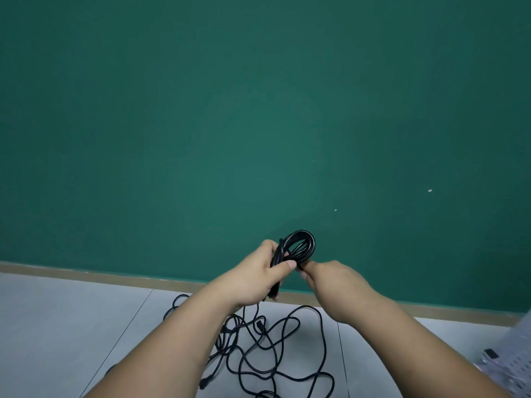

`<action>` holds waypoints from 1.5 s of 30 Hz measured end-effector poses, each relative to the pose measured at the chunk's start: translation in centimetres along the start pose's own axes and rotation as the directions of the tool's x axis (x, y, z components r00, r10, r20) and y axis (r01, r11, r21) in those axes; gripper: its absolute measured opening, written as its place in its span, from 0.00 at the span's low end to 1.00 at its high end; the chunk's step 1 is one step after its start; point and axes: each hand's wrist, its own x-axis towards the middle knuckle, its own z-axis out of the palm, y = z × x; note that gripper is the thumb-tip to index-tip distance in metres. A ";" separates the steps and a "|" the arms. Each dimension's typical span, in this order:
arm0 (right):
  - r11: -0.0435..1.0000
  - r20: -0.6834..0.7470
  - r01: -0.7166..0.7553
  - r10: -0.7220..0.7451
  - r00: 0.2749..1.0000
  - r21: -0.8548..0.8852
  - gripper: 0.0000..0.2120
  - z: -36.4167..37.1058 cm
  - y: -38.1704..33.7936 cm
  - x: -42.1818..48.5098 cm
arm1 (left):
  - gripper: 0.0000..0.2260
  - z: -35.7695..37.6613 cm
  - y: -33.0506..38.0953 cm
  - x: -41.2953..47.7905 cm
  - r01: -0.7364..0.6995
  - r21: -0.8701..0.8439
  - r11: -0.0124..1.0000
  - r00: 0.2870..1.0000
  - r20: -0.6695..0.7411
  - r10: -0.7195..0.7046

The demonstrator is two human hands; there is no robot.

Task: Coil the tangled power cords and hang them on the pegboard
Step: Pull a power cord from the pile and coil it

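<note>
Two bare hands steady a coil of glossy black power cord [301,245] before a green wall [258,110].
The left hand [258,271] wraps the loops, thumb clamping them bunched. The coil's long axis tilts up and rightward. The right hand [327,277] pinches its lower side. Tangled black cords [273,349] sprawl on the grey floor [71,326]; a white perforated pegboard [508,372] lies far right.

Bare left hand [258,271] and right hand [330,278], lower centre of frame. Forearms [172,340] uncovered to the bottom edge. Short-trimmed thumbnail [291,264].
</note>
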 end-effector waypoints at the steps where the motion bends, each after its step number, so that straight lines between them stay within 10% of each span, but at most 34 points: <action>1: 0.998 0.026 0.002 0.000 1.000 -0.059 0.12 0.2 -0.1 0.0 | 0.19 -0.2 -0.3 0.1 0.038 -0.015 0.999 0.999 0.006 -0.038; 7: 0.968 0.113 -0.015 0.045 0.993 -0.250 0.18 0.4 -0.8 -0.6 | 0.30 -0.5 -0.7 -0.2 0.085 0.062 0.994 0.979 0.179 -0.095; 14: 0.965 0.068 0.150 -0.138 0.988 -0.216 0.04 -0.2 -1.9 -1.2 | 0.21 -1.1 -0.7 0.1 0.050 0.325 0.944 0.999 0.004 -0.054; 24: 0.912 -0.013 0.308 -0.324 0.946 -0.272 0.15 -4.9 -2.7 -3.1 | 0.07 1.0 -1.0 0.6 0.015 0.711 0.703 1.000 -0.003 -0.018; 29: 0.969 -0.241 0.238 -0.216 0.946 0.066 0.16 -6.0 2.7 -2.2 | 0.13 3.4 0.6 0.1 -0.232 0.705 0.670 0.972 0.201 0.125; 34: 0.556 -0.124 0.101 0.004 0.992 0.825 0.12 -5.3 6.4 -2.4 | 0.17 4.8 2.2 -1.6 -0.378 0.529 0.760 0.924 0.258 0.281; 38: 0.361 -0.017 0.016 -0.001 1.000 0.932 0.03 -4.3 6.0 -2.0 | 0.13 4.4 2.8 -1.8 -0.371 0.384 0.846 0.927 0.098 0.362; 41: 0.309 -0.020 0.012 0.026 0.999 0.951 0.15 -3.5 4.7 -1.5 | 0.17 4.0 2.7 -1.6 -0.312 0.178 0.933 0.941 -0.075 0.329; 45: 0.483 -0.049 -0.026 0.143 0.988 0.875 0.18 -3.1 2.3 -1.5 | 0.21 3.2 1.8 -0.5 -0.219 0.157 0.963 0.960 -0.141 0.241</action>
